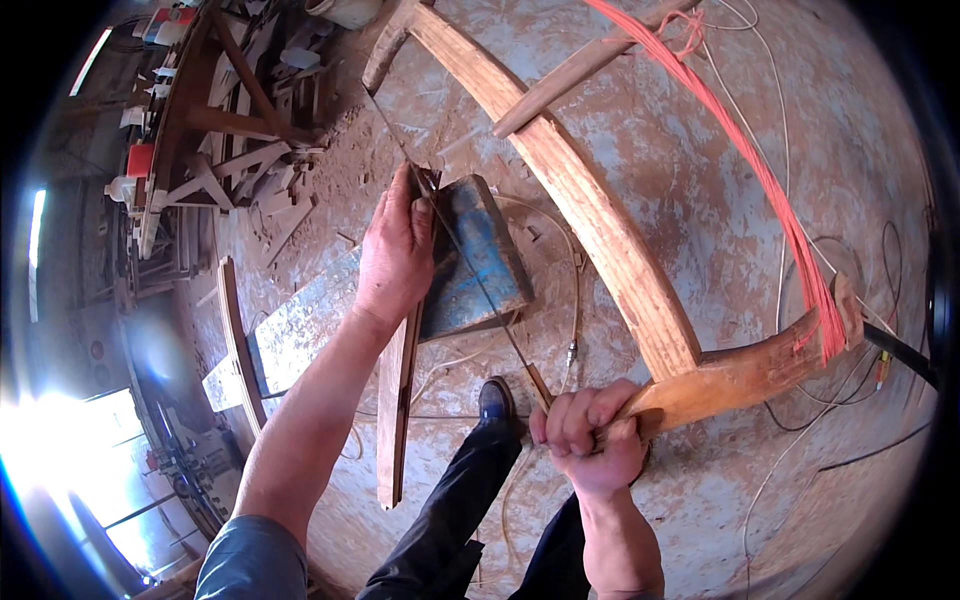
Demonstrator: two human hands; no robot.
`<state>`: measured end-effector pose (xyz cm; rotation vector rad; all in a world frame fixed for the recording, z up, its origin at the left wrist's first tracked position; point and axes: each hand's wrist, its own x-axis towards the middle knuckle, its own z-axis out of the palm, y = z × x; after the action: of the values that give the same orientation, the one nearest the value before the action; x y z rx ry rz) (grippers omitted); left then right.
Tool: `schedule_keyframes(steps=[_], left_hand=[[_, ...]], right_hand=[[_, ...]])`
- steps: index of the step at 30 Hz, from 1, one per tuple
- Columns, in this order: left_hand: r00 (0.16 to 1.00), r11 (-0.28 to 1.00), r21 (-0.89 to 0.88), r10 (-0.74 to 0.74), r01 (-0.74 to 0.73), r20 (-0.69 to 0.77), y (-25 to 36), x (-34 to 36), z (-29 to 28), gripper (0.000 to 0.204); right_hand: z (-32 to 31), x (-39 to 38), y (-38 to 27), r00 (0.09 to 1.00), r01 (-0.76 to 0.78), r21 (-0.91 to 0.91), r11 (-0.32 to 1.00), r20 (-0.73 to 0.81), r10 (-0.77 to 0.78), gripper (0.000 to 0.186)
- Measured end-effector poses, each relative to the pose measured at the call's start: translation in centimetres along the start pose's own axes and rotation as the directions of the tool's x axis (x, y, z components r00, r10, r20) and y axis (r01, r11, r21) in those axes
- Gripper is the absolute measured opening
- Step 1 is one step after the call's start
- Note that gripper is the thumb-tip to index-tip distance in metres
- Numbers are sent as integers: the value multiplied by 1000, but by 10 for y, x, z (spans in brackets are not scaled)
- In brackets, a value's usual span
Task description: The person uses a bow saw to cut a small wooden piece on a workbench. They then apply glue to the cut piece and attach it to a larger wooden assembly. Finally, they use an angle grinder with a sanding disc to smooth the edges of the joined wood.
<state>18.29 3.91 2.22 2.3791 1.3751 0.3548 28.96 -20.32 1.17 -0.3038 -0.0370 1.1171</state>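
My right hand (590,440) is closed round the lower end of a wooden frame saw (610,220), by the grip where the blade begins. The saw's thin blade (482,280) runs up and left, past the fingertips of my left hand, to the frame's far end. A twisted red cord (745,140) spans the side opposite the blade. My left hand (393,250) presses and grips a long wooden strip (398,410), which lies along a worn blue-painted bench (480,250). The blade crosses near the strip's far end, but my fingers partly hide the contact.
Wood offcuts (290,225) and timber frames lie at the far left. Another wooden strip (235,330) crosses the bench's pale left part. Hoses and cables (575,300) trail over the dusty floor (700,480). My shoe (495,398) stands below the bench.
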Motion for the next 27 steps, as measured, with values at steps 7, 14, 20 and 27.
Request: schedule_keyframes(steps=[7, 14, 20, 27], left_hand=[[1000, 1000, 0, 19, -19, 5, -1, -1, -1, 47], [999, 998, 44, 50, -50, 19, 1, -1, -5, 48], [999, 998, 61, 36, -35, -18, -4, -4, 0, 49], [989, 989, -20, -147, 147, 23, 5, -4, -5, 53]], right_hand=[[7, 11, 3, 1000, -25, 25, 999, 5, 25, 19], [21, 28, 19, 999, 50, 4, 999, -7, -50, 6], [51, 54, 15, 997, -53, -171, 984, -69, 41, 12], [65, 41, -42, 962, 168, -701, 693, -38, -271, 14]])
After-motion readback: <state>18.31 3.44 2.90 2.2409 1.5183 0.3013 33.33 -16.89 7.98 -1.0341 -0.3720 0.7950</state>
